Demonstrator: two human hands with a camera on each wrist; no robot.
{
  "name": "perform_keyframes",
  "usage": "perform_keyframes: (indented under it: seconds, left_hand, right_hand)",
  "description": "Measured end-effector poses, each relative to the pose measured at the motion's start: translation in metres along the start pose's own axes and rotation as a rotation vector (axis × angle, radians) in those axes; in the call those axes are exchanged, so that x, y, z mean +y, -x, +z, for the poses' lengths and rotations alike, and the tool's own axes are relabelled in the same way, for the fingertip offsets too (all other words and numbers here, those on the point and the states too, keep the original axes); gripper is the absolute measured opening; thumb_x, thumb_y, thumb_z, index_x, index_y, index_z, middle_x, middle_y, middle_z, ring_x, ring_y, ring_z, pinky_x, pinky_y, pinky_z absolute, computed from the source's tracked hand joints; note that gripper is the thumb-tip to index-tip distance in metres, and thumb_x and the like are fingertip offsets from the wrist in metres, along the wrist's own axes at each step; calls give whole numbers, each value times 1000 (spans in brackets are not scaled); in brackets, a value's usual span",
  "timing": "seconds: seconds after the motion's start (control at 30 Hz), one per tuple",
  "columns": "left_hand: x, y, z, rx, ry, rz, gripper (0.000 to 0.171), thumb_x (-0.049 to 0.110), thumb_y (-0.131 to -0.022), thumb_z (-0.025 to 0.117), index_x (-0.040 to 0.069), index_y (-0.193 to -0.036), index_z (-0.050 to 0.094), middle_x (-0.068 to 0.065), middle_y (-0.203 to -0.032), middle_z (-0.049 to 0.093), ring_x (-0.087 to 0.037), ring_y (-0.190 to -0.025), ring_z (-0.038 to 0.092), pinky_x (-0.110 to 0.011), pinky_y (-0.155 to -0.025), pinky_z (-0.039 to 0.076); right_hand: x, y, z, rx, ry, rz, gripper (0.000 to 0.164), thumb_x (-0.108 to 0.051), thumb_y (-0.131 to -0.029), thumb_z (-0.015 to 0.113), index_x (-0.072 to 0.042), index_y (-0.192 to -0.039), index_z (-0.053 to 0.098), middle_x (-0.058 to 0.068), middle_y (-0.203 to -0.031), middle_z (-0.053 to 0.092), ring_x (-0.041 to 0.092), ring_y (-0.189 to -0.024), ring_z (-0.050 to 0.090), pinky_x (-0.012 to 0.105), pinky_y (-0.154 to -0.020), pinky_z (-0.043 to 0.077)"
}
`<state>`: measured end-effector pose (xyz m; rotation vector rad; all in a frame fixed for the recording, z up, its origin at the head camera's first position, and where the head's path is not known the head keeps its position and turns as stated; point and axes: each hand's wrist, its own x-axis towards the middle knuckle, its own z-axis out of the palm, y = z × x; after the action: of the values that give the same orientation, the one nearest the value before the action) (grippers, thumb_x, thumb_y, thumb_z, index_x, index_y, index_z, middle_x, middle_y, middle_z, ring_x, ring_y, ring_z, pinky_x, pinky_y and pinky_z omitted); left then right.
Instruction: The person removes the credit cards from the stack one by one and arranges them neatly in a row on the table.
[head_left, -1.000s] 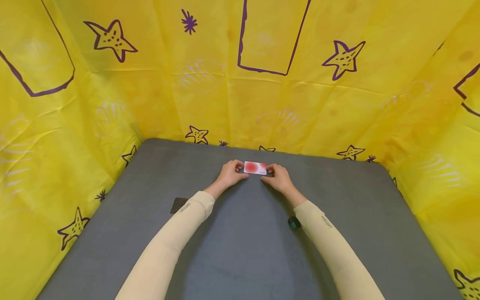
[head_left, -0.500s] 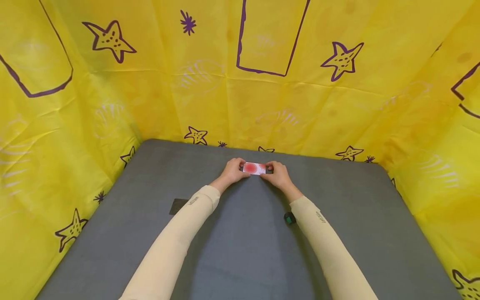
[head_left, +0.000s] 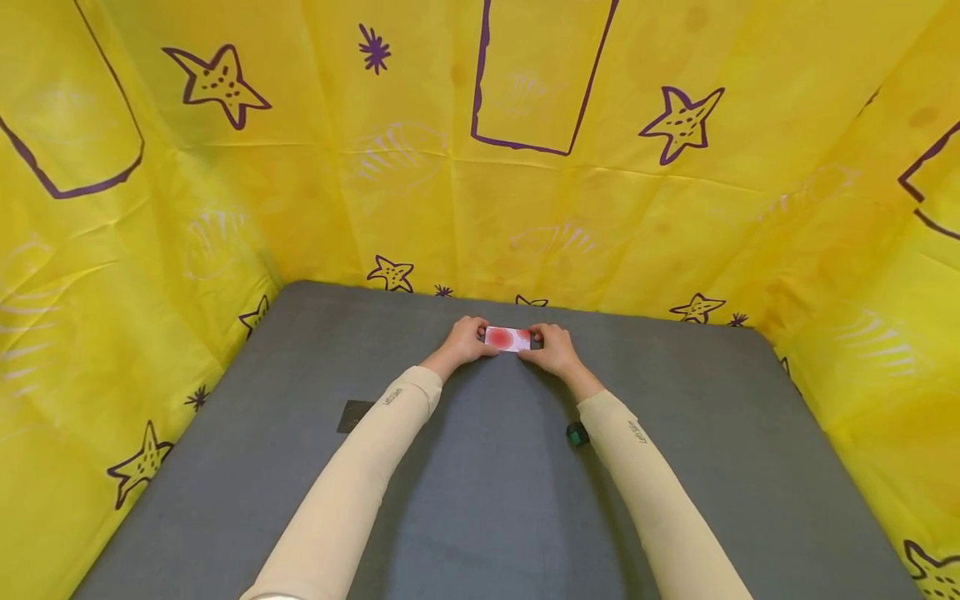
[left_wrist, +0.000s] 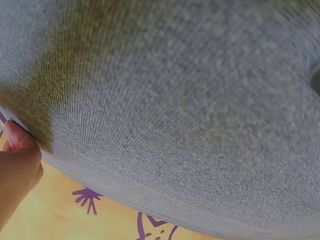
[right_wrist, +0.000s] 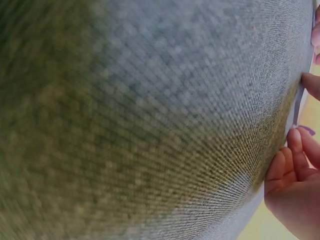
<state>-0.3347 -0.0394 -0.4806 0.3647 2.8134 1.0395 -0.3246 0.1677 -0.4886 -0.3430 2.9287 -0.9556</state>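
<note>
A small, thin rectangular card point(head_left: 507, 338) with a red circle on its pinkish-white face is held between both hands near the table's far edge. My left hand point(head_left: 467, 340) pinches its left end, thumb along the near side and fingers curled at the far corner. At the right end, my right hand point(head_left: 555, 348) pinches it the same way. In the left wrist view, part of the left hand point(left_wrist: 20, 160) shows at the left border. The right wrist view has the right hand point(right_wrist: 295, 180) low at the card's thin edge.
A dark flat rectangle point(head_left: 352, 415) lies on the grey table point(head_left: 487, 500), partly behind the left sleeve. Beside the right forearm sits a small black-and-green object point(head_left: 577, 434), partly covered by the sleeve. Yellow patterned cloth point(head_left: 420, 200) encloses the table's back and sides.
Both hands have closed in on the card's ends and now grip it. The card's face has tilted slightly and looks brighter. The forearms have shifted a little inward.
</note>
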Motion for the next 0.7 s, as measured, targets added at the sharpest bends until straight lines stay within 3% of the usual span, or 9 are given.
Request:
perform_keyframes:
  seconds: [0.5,0.7]
  left_hand:
    - [-10,-8,0,-36,68,5,61,26,-77,84,-5,-123,59,-14,-101,55,-25,-94,50,-33,-85,45]
    - [-3,0,-3,-37,49,-3,57,19,-82,80,-4,-127,57,-15,-106,55,-26,-98,50,-36,-90,43]
  right_hand:
    - [-3,6,-2,-19,-26,4,55,-27,-85,73,4,-128,56,19,-111,55,40,-112,40,50,-98,31]
    - [-2,7,-1,0,-10,-27,53,-25,-85,73,5,-126,56,19,-110,56,40,-111,42,50,-99,30]
